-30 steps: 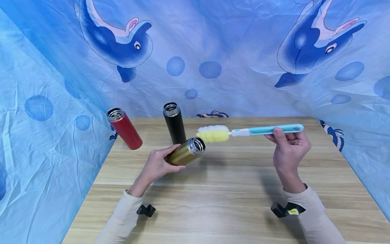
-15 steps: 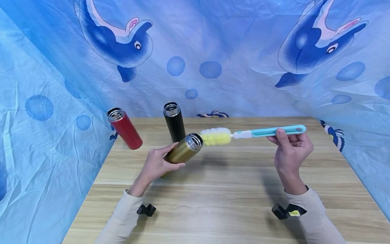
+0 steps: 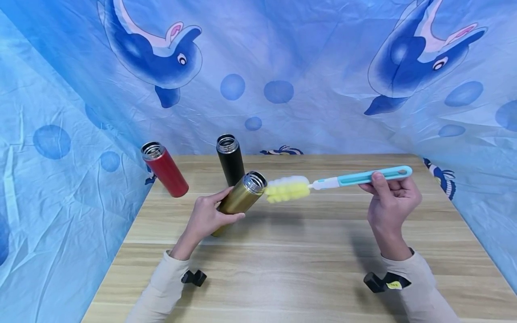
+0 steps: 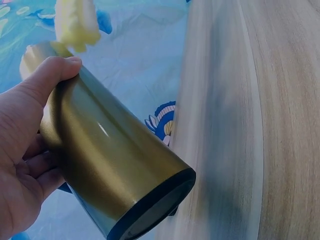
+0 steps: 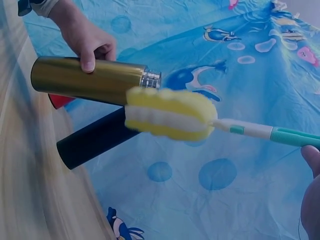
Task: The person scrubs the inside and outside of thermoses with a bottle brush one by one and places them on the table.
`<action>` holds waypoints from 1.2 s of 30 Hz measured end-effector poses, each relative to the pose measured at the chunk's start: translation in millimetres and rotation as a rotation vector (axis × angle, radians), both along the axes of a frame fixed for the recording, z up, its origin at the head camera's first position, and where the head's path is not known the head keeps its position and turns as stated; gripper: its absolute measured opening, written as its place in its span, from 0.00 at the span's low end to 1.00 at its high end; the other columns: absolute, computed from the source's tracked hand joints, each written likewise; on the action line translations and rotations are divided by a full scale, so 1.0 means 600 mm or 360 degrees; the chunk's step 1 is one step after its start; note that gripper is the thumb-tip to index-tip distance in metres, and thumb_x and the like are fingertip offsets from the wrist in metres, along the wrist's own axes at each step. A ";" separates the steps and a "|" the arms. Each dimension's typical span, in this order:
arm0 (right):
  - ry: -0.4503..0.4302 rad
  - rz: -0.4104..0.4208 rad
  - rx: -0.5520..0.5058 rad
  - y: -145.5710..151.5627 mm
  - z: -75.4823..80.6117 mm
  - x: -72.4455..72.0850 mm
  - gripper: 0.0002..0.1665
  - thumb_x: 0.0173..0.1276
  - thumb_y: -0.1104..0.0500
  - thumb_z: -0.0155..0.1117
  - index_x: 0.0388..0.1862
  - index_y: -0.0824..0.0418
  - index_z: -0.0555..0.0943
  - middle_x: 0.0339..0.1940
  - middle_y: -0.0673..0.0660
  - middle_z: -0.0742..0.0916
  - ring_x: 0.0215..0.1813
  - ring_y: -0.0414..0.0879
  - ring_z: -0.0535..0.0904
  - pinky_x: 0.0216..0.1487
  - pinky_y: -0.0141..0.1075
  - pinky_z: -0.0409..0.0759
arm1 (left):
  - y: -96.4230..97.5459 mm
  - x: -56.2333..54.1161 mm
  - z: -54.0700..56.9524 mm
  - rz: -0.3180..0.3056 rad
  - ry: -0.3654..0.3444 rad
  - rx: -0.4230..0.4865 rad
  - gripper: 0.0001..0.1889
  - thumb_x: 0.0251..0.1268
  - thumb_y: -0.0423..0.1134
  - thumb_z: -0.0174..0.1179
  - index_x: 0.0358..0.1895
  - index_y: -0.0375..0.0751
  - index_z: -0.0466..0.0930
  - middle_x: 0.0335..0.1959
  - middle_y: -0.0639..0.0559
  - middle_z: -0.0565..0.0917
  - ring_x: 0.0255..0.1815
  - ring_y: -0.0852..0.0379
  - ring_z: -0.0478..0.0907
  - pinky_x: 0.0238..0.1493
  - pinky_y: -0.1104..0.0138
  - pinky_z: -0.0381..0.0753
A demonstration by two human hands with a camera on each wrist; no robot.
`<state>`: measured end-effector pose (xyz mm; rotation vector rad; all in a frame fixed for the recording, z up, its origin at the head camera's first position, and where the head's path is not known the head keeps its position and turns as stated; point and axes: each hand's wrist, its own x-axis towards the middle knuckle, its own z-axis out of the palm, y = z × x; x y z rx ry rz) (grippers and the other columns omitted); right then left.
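Head view: your left hand (image 3: 207,216) has thumb and fingers clamped round the gold bottle (image 3: 241,198), tilted with its mouth up and to the right; your right hand (image 3: 392,202) pinches the brush (image 3: 351,179) by its turquoise handle. The yellow-and-white sponge head (image 3: 288,190) sits right by that mouth; you cannot tell whether they touch. The table (image 3: 278,273) stretches toward you between your sleeves (image 3: 159,287), its right edge beyond your right hand. Its far edge meets the blue backdrop (image 3: 331,128). Just behind the gold bottle, the black bottle (image 3: 232,167) stands in the way, partly hidden; the red bottle (image 3: 166,172) stands farther left, near the table's left edge.
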<state>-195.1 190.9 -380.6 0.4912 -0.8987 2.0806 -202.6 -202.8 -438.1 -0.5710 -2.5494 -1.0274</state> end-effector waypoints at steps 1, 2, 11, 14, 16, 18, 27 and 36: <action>0.0002 0.0011 -0.0011 0.001 0.000 0.001 0.07 0.59 0.85 0.63 0.35 0.87 0.73 0.26 0.72 0.87 0.28 0.57 0.89 0.28 0.39 0.87 | 0.000 0.000 0.000 0.0005 -0.0003 0.0004 0.41 0.40 0.51 0.85 0.61 0.36 0.83 0.53 0.37 0.86 0.49 0.43 0.88 0.45 0.48 0.87; 0.0006 0.0028 -0.0024 0.003 0.000 0.001 0.07 0.60 0.85 0.62 0.35 0.87 0.73 0.26 0.72 0.87 0.28 0.57 0.89 0.28 0.39 0.87 | 0.001 0.001 0.000 0.0008 -0.0005 0.0005 0.41 0.40 0.51 0.85 0.61 0.36 0.83 0.53 0.37 0.86 0.48 0.43 0.88 0.45 0.48 0.87; -0.0019 0.0125 -0.0069 0.005 -0.002 0.002 0.04 0.63 0.86 0.57 0.37 0.86 0.73 0.26 0.72 0.86 0.29 0.57 0.89 0.28 0.39 0.87 | 0.008 0.004 0.002 -0.0030 -0.0169 0.0106 0.39 0.42 0.52 0.84 0.60 0.37 0.84 0.53 0.41 0.88 0.47 0.46 0.88 0.45 0.50 0.88; -0.0027 0.0146 -0.0108 0.004 -0.002 0.001 0.05 0.63 0.85 0.58 0.37 0.85 0.73 0.26 0.72 0.86 0.28 0.57 0.89 0.28 0.39 0.87 | 0.012 0.005 0.005 -0.0036 -0.0255 0.0161 0.39 0.42 0.51 0.84 0.60 0.37 0.84 0.53 0.41 0.88 0.49 0.44 0.88 0.48 0.49 0.87; -0.0031 0.0154 -0.0128 0.004 -0.001 0.000 0.05 0.63 0.85 0.58 0.37 0.85 0.73 0.27 0.72 0.86 0.28 0.57 0.89 0.28 0.38 0.87 | 0.015 0.006 0.006 -0.0037 -0.0309 0.0195 0.40 0.42 0.51 0.84 0.61 0.35 0.82 0.54 0.40 0.87 0.51 0.43 0.87 0.51 0.47 0.85; -0.0037 0.0156 -0.0142 0.004 0.000 0.000 0.05 0.64 0.85 0.58 0.38 0.85 0.74 0.27 0.72 0.86 0.28 0.56 0.89 0.28 0.38 0.87 | 0.017 0.007 0.006 -0.0032 -0.0359 0.0225 0.41 0.42 0.50 0.84 0.61 0.34 0.81 0.54 0.40 0.87 0.52 0.42 0.87 0.53 0.46 0.84; -0.0061 0.0138 -0.0158 0.004 0.000 0.000 0.04 0.64 0.84 0.59 0.37 0.84 0.74 0.27 0.71 0.86 0.28 0.57 0.89 0.28 0.39 0.87 | 0.023 0.007 0.004 -0.0033 -0.0550 0.0335 0.43 0.44 0.49 0.84 0.64 0.33 0.78 0.56 0.40 0.86 0.56 0.41 0.85 0.57 0.46 0.82; -0.0090 0.0071 -0.0199 0.005 -0.001 0.000 0.06 0.64 0.83 0.61 0.39 0.83 0.74 0.28 0.71 0.86 0.28 0.56 0.89 0.30 0.39 0.87 | 0.037 0.005 -0.006 -0.0190 -0.0737 0.0580 0.34 0.53 0.39 0.78 0.63 0.28 0.79 0.55 0.37 0.86 0.51 0.46 0.87 0.52 0.57 0.86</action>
